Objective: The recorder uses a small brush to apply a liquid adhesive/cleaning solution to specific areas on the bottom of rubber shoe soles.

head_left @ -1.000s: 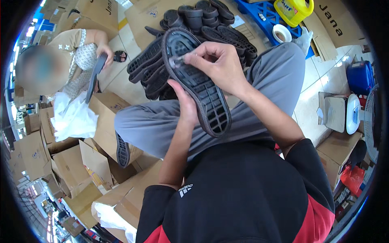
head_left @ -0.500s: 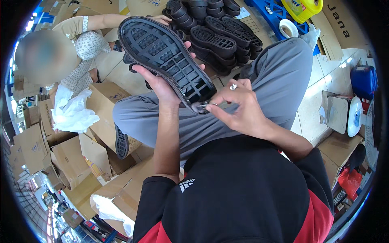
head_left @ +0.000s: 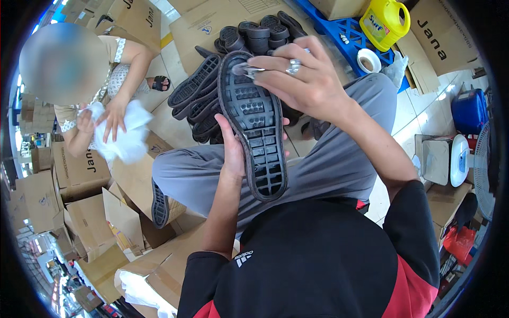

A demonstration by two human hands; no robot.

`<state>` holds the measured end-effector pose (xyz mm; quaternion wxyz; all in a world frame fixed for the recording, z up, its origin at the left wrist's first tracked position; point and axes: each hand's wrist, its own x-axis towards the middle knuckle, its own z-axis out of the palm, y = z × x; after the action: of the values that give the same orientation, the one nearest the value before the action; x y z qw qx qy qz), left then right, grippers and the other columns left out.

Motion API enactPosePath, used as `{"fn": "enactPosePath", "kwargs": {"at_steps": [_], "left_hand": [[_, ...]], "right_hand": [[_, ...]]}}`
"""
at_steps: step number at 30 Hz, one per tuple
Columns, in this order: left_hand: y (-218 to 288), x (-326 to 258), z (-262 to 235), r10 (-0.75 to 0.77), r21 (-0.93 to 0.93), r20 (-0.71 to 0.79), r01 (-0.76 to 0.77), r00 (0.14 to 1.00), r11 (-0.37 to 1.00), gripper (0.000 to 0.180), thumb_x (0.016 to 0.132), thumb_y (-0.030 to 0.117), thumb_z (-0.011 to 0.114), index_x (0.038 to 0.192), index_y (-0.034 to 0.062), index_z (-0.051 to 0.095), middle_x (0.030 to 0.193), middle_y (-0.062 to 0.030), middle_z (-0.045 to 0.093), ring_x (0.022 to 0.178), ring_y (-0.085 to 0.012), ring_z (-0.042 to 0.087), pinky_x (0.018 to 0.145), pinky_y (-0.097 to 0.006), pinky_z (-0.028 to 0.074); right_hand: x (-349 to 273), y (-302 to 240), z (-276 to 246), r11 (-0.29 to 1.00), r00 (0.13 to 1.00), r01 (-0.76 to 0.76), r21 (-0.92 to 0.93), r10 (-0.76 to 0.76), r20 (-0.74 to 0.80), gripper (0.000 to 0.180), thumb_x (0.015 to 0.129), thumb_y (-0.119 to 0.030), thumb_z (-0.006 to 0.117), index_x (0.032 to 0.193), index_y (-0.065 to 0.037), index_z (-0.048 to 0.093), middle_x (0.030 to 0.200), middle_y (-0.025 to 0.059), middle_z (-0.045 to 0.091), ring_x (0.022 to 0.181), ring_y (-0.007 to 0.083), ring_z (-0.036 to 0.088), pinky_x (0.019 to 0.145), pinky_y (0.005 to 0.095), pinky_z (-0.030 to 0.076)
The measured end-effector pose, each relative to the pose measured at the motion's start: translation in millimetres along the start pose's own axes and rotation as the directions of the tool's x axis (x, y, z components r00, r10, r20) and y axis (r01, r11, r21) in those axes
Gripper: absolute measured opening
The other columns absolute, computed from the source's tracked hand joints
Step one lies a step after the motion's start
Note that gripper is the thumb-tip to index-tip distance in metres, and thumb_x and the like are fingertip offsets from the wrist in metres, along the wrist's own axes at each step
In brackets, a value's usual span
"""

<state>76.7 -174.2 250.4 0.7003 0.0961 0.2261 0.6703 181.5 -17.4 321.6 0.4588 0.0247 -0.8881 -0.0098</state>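
The left hand [head_left: 233, 151] clasps a dark sole [head_left: 261, 143] and the right hand [head_left: 313, 85] pinches a small tool [head_left: 244, 70], with piled soles [head_left: 195, 85] close beyond, knees [head_left: 379, 100] at either side and a co-worker [head_left: 133, 66] at left. The sole lies grid side up between left thumb and fingers, its upper end at the tool. Its lower end projects toward the shirt [head_left: 318, 254]; floor tiles [head_left: 405, 130] show past the right knee.

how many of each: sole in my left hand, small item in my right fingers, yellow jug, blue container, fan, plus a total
Sole in the left hand: 1
Small item in the right fingers, exact kind unclear: 1
Yellow jug: 1
Blue container: 1
Fan: 1
Total: 5
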Motion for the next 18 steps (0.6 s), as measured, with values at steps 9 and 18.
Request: {"fn": "enactPosePath", "kwargs": {"at_steps": [9,18], "left_hand": [[-11.6,26.2,3.4,-0.017,0.143,-0.093,0.031,0.996,0.989,0.104,0.067,0.084,0.016,0.126,0.0015,0.038,0.111,-0.0233,0.052,0.086,-0.0282,0.06,0.066,-0.048,0.054],[3.4,29.7,-1.8,0.225,0.19,-0.131,-0.199,0.965,0.962,0.097,0.072,0.08,0.017,0.123,0.0017,0.042,0.111,-0.0181,0.055,0.085,-0.0251,0.061,0.07,-0.043,0.054]], "right_hand": [[-28.3,33.2,-4.5,0.983,0.989,0.095,-0.156,-0.076,0.123,0.025,0.061,-0.012,0.063,0.084,-0.004,0.061,0.102,0.0034,0.061,0.086,0.0167,0.053,0.075,0.0327,0.039],[-73.9,-36.5,-12.1,0.993,0.968,-0.117,-0.01,0.116,0.222,0.021,0.06,-0.015,0.061,0.078,-0.004,0.061,0.099,0.0056,0.06,0.081,0.0159,0.049,0.071,0.0339,0.036]]}}
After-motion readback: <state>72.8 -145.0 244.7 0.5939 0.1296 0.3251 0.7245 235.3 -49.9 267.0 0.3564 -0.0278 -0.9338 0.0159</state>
